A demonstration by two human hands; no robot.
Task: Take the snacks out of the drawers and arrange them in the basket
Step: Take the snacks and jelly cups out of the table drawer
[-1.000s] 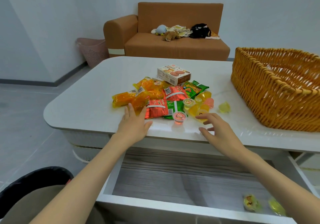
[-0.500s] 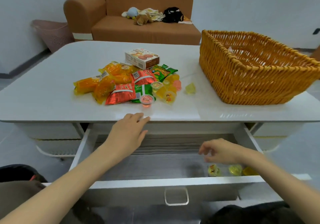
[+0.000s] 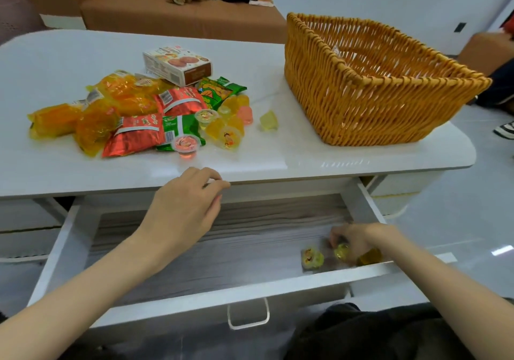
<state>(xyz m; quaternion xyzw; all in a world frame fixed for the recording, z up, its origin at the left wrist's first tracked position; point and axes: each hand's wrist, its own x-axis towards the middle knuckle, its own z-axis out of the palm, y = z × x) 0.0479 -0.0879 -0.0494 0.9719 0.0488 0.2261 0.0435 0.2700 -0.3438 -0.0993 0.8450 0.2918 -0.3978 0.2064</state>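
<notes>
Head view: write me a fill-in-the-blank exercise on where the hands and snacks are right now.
The right hand grips a jelly cup in the open ____.
The biscuit box lies on the ____.
In this view the snack pile lies ____ of the basket.
Missing words: drawer; table; left.
</notes>
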